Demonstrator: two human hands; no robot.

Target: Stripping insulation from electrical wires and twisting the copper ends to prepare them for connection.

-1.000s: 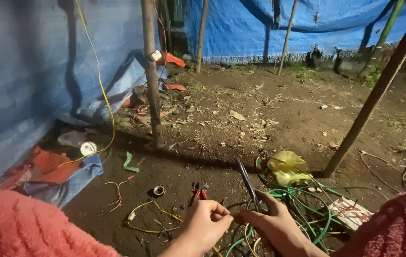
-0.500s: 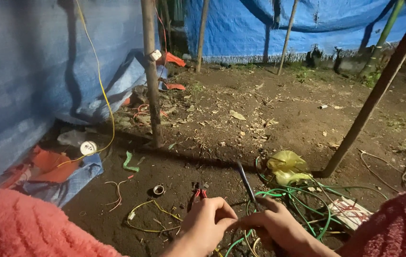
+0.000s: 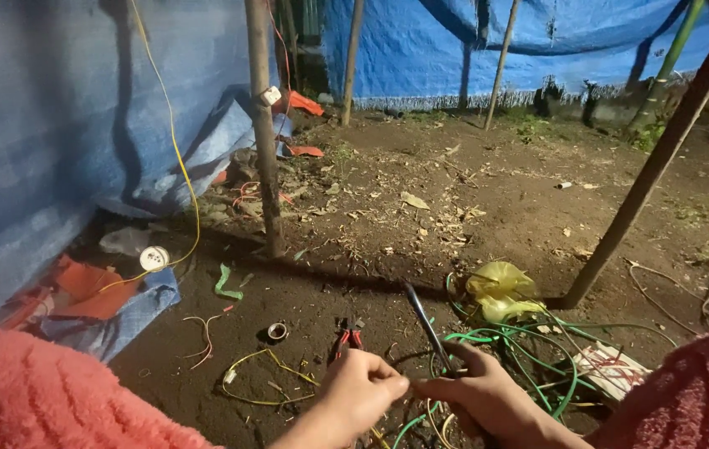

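— Two hands, and both are busy? What step is this?

— Yes. My left hand (image 3: 363, 391) and my right hand (image 3: 487, 395) meet low over the dirt floor (image 3: 421, 241). I judge that I am working the end of a thin wire (image 3: 411, 382) between my fingertips. The grip of the left hand is pinched together on that wire end. The grip of the right hand is closed on a dark screwdriver (image 3: 425, 324), whose shaft points up and away from me.

— And where does the wire lie?

— It comes out of the tangle of green cable (image 3: 529, 349) on the floor, just under and to the right of my hands. Red pliers (image 3: 348, 337) lie near the left hand, and a small tape roll (image 3: 276, 332) is beside them.

— What does the next move need?

— A steady pinch, I think, and a careful aim with the screwdriver tip, because the wire is thin and the light is poor.

— Anything different from half a second ago?

— Very little. The hands have drawn slightly closer together; the rest has stayed in place.
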